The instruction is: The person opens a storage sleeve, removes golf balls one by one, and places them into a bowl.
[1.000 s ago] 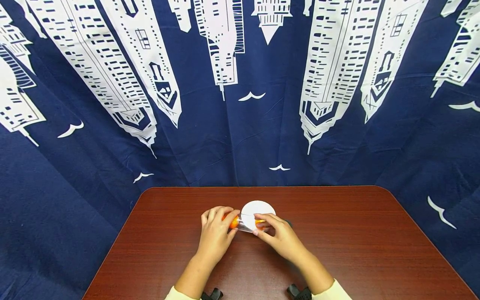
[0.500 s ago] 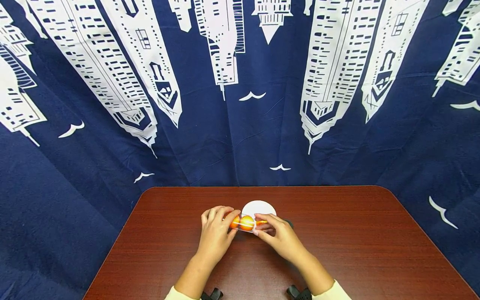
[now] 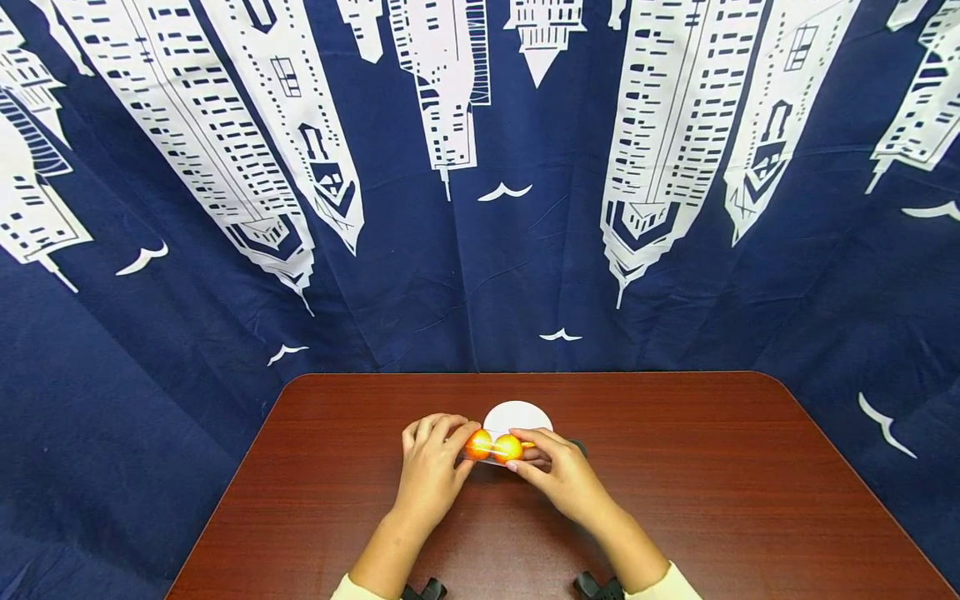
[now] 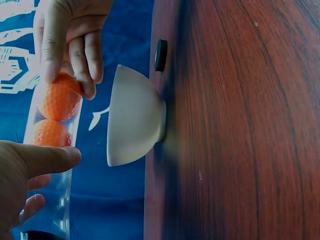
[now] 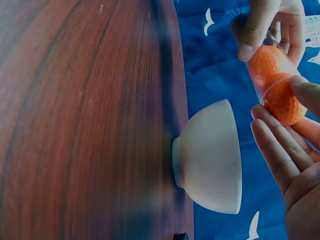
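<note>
My left hand (image 3: 433,462) grips a clear plastic tube (image 4: 60,192) that lies roughly level above the table, its dark end at the bottom of the left wrist view. Orange dimpled golf balls (image 3: 478,445) sit in a row inside. At the tube's other end, my right hand (image 3: 558,471) has thumb and fingers around an orange golf ball (image 5: 286,104) partly out of the mouth. A white bowl (image 4: 134,117) stands upright on the table just beyond and below the tube; in the head view the hands and tube cover its near part.
A dark round cap (image 4: 161,55) lies on the brown wooden table (image 3: 712,483), right of the bowl and partly behind my right hand in the head view. A blue cloth (image 3: 525,275) with white building prints hangs behind the table's far edge.
The golf balls inside the tube have slid right, from near my left hand toward my right hand. Both hands have stayed nearly in place; bowl and cap have not moved.
</note>
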A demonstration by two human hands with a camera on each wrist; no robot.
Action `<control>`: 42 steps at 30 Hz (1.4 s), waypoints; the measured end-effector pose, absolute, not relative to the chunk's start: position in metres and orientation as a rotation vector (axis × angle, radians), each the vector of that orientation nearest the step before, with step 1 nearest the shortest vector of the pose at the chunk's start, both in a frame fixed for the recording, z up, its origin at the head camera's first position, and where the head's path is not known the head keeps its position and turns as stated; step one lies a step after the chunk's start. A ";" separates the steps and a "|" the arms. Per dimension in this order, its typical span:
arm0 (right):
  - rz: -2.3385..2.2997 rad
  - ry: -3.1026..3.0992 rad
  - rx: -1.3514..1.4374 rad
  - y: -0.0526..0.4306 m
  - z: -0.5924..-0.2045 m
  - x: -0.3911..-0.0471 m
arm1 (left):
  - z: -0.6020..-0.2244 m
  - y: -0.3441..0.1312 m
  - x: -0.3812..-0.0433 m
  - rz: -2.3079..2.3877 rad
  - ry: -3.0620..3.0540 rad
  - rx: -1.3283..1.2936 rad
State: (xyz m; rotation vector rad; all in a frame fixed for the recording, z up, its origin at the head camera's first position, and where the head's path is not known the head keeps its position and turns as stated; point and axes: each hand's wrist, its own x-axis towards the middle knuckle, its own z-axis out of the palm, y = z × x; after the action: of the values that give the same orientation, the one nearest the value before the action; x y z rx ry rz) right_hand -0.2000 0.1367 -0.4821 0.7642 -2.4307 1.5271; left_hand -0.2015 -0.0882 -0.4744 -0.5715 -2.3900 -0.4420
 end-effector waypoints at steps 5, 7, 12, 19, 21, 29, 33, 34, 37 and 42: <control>1.531 -2.413 0.760 0.137 -0.479 -0.200 | -0.475 -0.088 -0.202 -0.476 -2.397 -0.552; 1.526 -2.402 0.757 0.137 -0.478 -0.199 | -0.475 -0.088 -0.202 -0.501 -2.403 -0.534; 1.514 -2.380 0.751 0.138 -0.476 -0.200 | -0.476 -0.088 -0.203 -0.587 -2.404 -0.488; 1.517 -2.345 0.743 0.140 -0.474 -0.204 | -0.478 -0.090 -0.206 -0.679 -2.415 -0.437; 1.517 -2.334 0.736 0.140 -0.473 -0.206 | -0.479 -0.091 -0.206 -0.704 -2.428 -0.416; 1.510 -2.333 0.677 0.138 -0.473 -0.215 | -0.480 -0.097 -0.209 -0.871 -2.419 -0.305; 1.460 -2.360 0.684 0.137 -0.476 -0.222 | -0.481 -0.099 -0.212 -0.984 -2.373 -0.271; 1.451 -2.372 0.684 0.136 -0.477 -0.223 | -0.481 -0.100 -0.212 -1.003 -2.362 -0.269; 1.408 -2.424 0.687 0.134 -0.478 -0.228 | -0.481 -0.101 -0.213 -1.047 -2.331 -0.275; 1.335 -2.496 0.703 0.130 -0.478 -0.232 | -0.480 -0.101 -0.214 -1.093 -2.318 -0.292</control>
State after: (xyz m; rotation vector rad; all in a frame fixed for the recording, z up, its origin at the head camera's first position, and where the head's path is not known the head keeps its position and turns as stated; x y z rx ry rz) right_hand -0.2322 0.1300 -0.4777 0.7033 -2.4965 1.3348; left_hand -0.2136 -0.1013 -0.4801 -0.2918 -2.3177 -1.0934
